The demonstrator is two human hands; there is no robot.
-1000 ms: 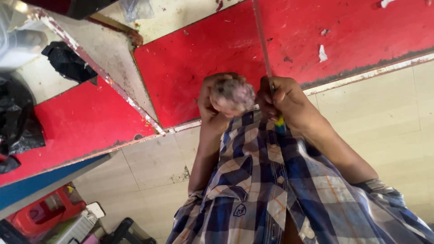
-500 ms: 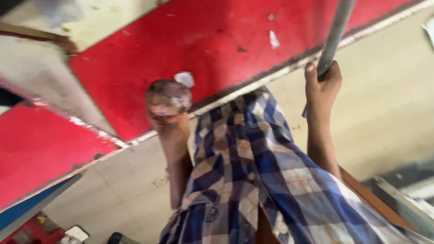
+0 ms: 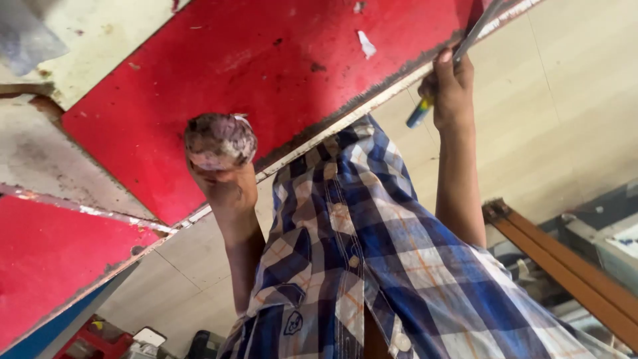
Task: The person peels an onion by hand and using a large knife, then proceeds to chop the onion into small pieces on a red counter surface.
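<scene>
1. Moving apart is the main change: a second ago both hands were close together at the edge of the red panel [image 3: 266, 73]; now the right hand [image 3: 453, 90] is out to the right side of the view and the left hand [image 3: 222, 179] sits lower on the red face.
2. That spread suggests the work has shifted from one shared spot to two separate places along the panel's edge.
3. The right hand is closed around a tool with a blue and yellow handle [image 3: 421, 113]; a long grey metal rod [image 3: 482, 25] runs up from the fist towards the top of the view, along the worn edge of the panel.
4. The left hand is wrapped about a grubby, rounded wad of cloth [image 3: 220, 139], fingers together, pressing it against the red surface.
5. A blue checked shirt [image 3: 359, 252] fills the middle, with pale floor tiles [image 3: 571, 119] behind it.
</scene>
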